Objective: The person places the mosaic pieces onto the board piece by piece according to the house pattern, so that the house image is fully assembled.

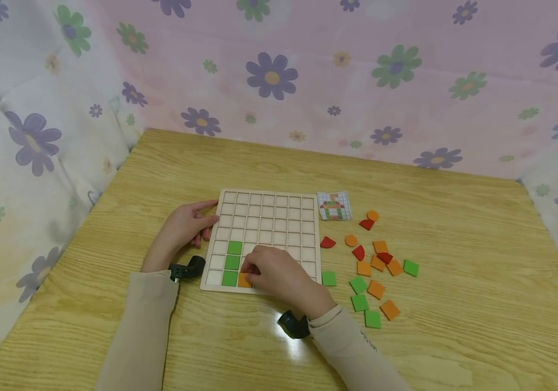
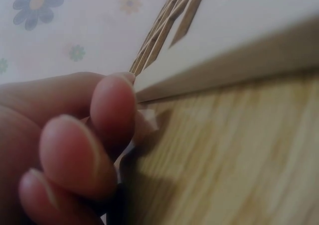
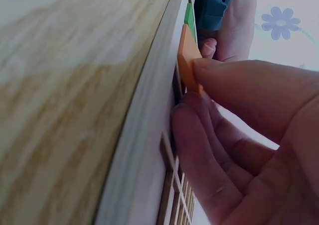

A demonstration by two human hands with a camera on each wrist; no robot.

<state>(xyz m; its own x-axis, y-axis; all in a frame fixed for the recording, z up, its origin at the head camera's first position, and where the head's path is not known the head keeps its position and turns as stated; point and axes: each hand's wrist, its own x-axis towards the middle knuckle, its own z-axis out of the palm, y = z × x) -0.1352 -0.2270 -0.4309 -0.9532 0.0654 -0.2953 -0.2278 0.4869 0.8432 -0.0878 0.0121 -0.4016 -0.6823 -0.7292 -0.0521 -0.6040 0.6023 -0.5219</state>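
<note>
A wooden grid board (image 1: pixel 262 216) lies on the table, with three green squares (image 1: pixel 232 262) stacked in a column of cells near its lower left. My right hand (image 1: pixel 279 274) is over the board's front cells. In the right wrist view its thumb and fingers pinch an orange square (image 3: pixel 187 56), which sits tilted beside a green square (image 3: pixel 189 17). My left hand (image 1: pixel 181 231) touches the board's left edge with its fingertips; the left wrist view shows the fingers bent loosely against the board's side (image 2: pixel 209 60).
Right of the board lie loose green squares (image 1: pixel 359 303), orange squares (image 1: pixel 390 310), red quarter-circles (image 1: pixel 328 242) and orange circles (image 1: pixel 351 240). A small printed pattern card (image 1: pixel 335 206) lies by the board's upper right corner. A flowered cloth (image 1: pixel 308 81) hangs behind the table.
</note>
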